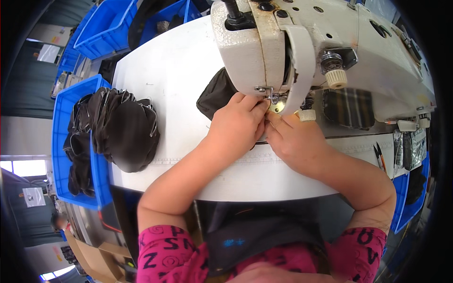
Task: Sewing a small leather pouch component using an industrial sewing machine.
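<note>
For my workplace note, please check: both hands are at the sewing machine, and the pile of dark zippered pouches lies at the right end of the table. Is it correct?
No: in the head view, the pouch pile lies at the left end of the table.

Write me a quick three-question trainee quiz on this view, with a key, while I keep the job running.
1. What colour is the bin beside the heap of dark zippered pieces? A) red B) blue C) yellow
2. True or false: the left hand and the right hand are close together under the head of the sewing machine.
3. Fill in: the dark cloth piece on the table is partly hidden by the ____ hand.

Key: 1. B; 2. True; 3. left
</note>
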A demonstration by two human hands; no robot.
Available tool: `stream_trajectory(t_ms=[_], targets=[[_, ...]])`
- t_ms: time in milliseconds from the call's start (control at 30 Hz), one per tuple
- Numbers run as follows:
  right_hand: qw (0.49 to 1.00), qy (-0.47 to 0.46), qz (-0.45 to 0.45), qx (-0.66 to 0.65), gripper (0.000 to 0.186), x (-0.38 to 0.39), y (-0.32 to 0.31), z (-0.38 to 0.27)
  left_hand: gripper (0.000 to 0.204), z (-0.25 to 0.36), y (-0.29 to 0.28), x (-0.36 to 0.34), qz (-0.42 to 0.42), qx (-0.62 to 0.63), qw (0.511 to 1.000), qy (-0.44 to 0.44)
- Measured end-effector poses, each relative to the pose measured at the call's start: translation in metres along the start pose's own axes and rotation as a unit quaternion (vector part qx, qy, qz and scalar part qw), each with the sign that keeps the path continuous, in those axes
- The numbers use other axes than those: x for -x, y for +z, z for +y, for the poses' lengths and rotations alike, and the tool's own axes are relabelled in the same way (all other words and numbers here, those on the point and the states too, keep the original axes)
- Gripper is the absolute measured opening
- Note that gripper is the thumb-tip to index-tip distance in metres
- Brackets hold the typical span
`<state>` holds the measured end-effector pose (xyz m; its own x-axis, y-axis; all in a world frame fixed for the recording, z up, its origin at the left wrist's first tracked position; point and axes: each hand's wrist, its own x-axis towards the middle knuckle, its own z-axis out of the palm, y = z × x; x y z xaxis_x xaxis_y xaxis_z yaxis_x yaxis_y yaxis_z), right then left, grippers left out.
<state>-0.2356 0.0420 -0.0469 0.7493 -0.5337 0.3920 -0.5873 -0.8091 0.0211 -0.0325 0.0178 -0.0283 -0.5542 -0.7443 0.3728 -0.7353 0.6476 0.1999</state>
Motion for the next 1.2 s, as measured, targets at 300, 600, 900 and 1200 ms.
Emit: stream_trajectory(t_ms=[300, 600, 900, 1200], targets=[[0.999, 0.026, 0.014, -0.034, 0.039, -0.005, -0.001, -0.002, 0.024, -0.026, -0.003, 0.000, -0.003, 0.319, 0.936, -0.151], [0.987, -0.015, 0.023, -0.159, 0.041, -0.014, 0.008, -0.004, 0.023, -0.024, 0.001, 0.003, 0.103, 0.279, 0.947, -0.117], [0.988, 0.010, 0.012, -0.152, 0.040, -0.009, 0.002, -0.004, 0.030, -0.026, -0.024, 0.001, 0.027, 0.061, 0.997, 0.026], [0.996, -0.047, 0.040, -0.071, 0.041, 0.000, 0.014, -0.004, 0.028, -0.022, -0.035, 0.003, -0.094, 0.111, 0.989, -0.017]])
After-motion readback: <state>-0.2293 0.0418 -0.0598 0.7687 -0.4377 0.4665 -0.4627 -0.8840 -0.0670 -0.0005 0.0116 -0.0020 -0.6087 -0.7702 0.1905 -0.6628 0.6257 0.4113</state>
